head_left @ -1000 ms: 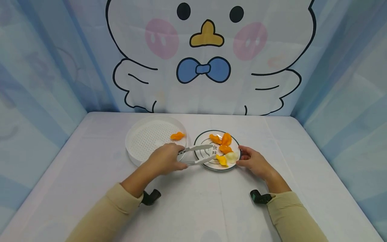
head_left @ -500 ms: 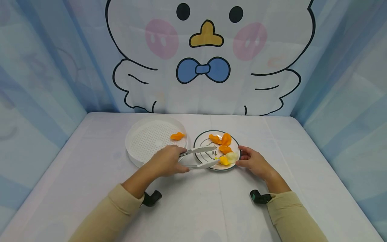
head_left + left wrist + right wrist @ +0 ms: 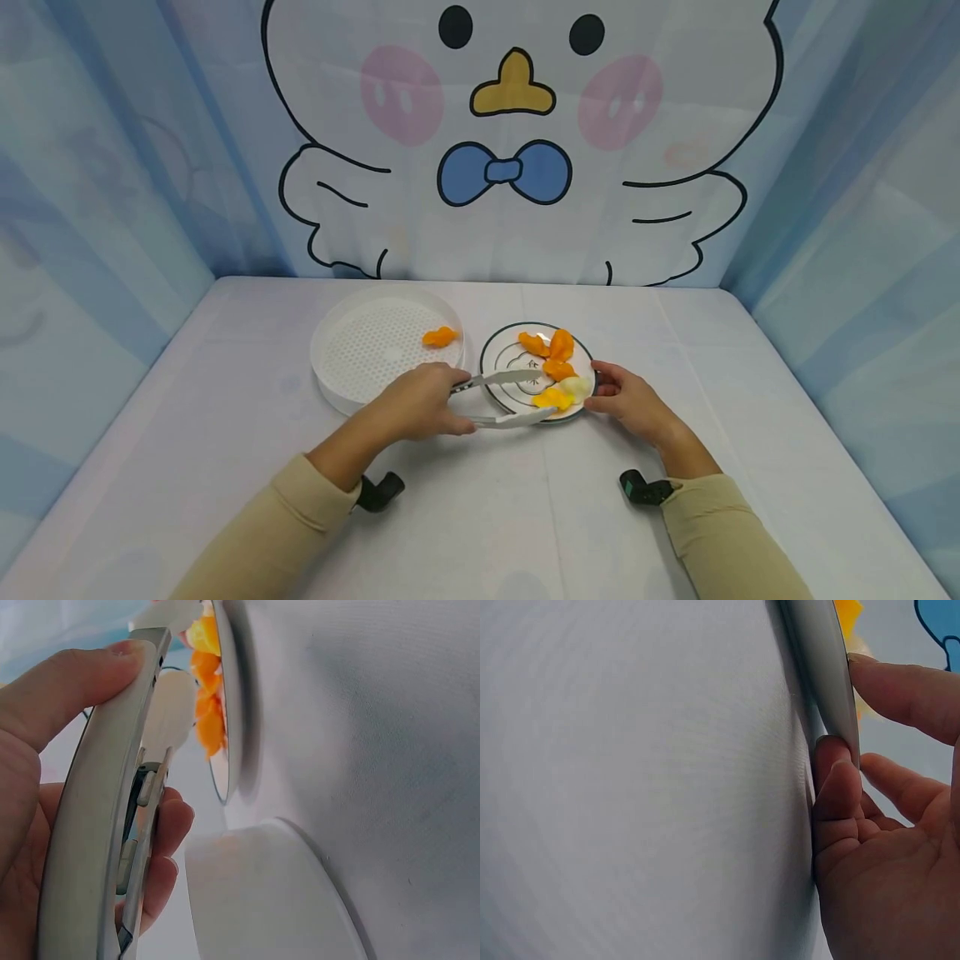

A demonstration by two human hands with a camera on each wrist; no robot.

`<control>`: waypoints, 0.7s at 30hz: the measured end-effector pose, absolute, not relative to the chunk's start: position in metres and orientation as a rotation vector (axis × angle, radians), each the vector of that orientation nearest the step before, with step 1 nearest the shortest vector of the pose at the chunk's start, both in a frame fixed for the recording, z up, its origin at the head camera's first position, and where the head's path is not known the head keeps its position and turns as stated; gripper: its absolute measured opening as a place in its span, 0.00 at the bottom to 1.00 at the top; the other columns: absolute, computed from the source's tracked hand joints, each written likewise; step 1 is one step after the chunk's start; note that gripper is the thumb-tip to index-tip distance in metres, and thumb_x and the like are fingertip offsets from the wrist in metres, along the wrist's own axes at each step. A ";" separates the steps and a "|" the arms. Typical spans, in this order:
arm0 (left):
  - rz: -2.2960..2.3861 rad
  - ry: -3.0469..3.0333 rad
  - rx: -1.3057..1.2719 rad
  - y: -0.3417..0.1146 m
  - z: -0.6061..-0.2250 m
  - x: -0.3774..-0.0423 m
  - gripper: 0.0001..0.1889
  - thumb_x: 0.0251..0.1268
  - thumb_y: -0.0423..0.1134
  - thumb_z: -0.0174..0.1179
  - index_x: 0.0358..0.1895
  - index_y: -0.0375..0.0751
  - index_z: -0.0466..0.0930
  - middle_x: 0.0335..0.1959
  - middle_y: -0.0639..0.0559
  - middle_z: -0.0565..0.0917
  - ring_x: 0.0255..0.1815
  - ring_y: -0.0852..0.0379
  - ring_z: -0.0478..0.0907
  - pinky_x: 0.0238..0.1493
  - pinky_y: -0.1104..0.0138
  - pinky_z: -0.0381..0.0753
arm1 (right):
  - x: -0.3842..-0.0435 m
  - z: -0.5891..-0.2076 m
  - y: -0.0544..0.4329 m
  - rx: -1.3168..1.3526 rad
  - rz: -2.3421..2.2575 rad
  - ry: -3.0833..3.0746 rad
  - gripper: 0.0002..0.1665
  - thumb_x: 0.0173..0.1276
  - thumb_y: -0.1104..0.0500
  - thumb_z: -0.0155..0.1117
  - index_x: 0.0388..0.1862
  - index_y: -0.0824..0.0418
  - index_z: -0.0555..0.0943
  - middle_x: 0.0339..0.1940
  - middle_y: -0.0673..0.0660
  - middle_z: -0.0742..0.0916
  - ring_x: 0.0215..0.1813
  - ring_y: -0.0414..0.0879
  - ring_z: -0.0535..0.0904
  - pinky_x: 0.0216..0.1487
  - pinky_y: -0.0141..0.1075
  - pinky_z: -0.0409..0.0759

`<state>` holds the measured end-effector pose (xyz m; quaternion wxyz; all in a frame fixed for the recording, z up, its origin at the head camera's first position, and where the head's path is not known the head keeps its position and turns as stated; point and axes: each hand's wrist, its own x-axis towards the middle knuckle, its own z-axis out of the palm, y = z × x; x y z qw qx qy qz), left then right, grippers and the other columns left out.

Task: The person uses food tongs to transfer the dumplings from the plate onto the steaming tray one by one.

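Note:
My left hand (image 3: 416, 404) holds a pair of white and metal tongs (image 3: 517, 377), their arms spread apart over the plate. In the left wrist view my thumb presses one arm of the tongs (image 3: 101, 780) while curled fingers show behind the other. The tong tips lie on either side of a yellow piece (image 3: 553, 398) on the round, dark-rimmed plate (image 3: 495, 352). Next to it are a pale piece (image 3: 576, 387) and several orange pieces (image 3: 561, 343). My right hand (image 3: 630, 402) grips the plate's right edge, thumb at the rim and fingers underneath in the right wrist view.
A round white tray (image 3: 341, 392) with a perforated floor stands left of the plate, partly behind my left hand. One orange piece (image 3: 439, 337) lies inside it. Beyond the white table's back edge hangs a cartoon-printed curtain (image 3: 502, 242).
My left hand and the tongs have shifted slightly right and toward me, the tips spreading around the yellow piece. That yellow piece has turned a little. The right hand stays at the plate.

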<state>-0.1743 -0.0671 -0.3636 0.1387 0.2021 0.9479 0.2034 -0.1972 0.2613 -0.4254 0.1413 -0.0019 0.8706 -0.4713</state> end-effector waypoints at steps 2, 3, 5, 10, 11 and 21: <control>0.586 2.739 0.597 -0.067 -0.364 -0.175 0.37 0.52 0.52 0.76 0.66 0.40 0.77 0.52 0.49 0.82 0.41 0.54 0.74 0.44 0.61 0.77 | -0.197 -0.425 0.261 -0.008 -1.358 2.514 0.47 0.65 0.60 0.70 0.78 0.68 0.58 0.62 0.66 0.73 0.53 0.54 0.69 0.49 0.37 0.73; 0.585 2.739 0.602 -0.066 -0.364 -0.175 0.37 0.52 0.52 0.76 0.66 0.40 0.77 0.53 0.49 0.83 0.42 0.55 0.74 0.45 0.61 0.77 | -0.197 -0.424 0.261 -0.009 -1.358 2.514 0.47 0.65 0.60 0.70 0.78 0.68 0.58 0.62 0.66 0.73 0.53 0.54 0.69 0.49 0.37 0.73; 0.579 2.739 0.618 -0.065 -0.365 -0.176 0.37 0.52 0.52 0.76 0.66 0.40 0.77 0.54 0.49 0.83 0.43 0.55 0.74 0.46 0.60 0.77 | -0.196 -0.424 0.260 -0.011 -1.358 2.514 0.47 0.65 0.60 0.70 0.78 0.68 0.58 0.61 0.66 0.73 0.53 0.54 0.69 0.49 0.37 0.72; 0.570 2.730 0.635 -0.060 -0.367 -0.178 0.37 0.53 0.52 0.76 0.66 0.40 0.77 0.55 0.48 0.83 0.44 0.55 0.75 0.48 0.60 0.77 | -0.197 -0.425 0.261 -0.004 -1.359 2.514 0.47 0.65 0.60 0.70 0.78 0.68 0.59 0.62 0.66 0.73 0.54 0.54 0.69 0.50 0.36 0.72; 0.571 2.728 0.635 -0.059 -0.367 -0.179 0.37 0.53 0.52 0.76 0.66 0.39 0.77 0.55 0.48 0.83 0.43 0.55 0.75 0.48 0.60 0.77 | -0.197 -0.425 0.261 -0.002 -1.360 2.512 0.47 0.65 0.60 0.70 0.78 0.68 0.59 0.62 0.66 0.73 0.54 0.54 0.69 0.50 0.37 0.72; 0.594 2.712 0.605 -0.053 -0.369 -0.181 0.36 0.54 0.51 0.75 0.65 0.39 0.78 0.55 0.49 0.83 0.41 0.55 0.74 0.43 0.62 0.76 | -0.198 -0.425 0.261 0.019 -1.359 2.509 0.47 0.65 0.60 0.70 0.78 0.67 0.59 0.62 0.65 0.73 0.54 0.54 0.68 0.51 0.39 0.72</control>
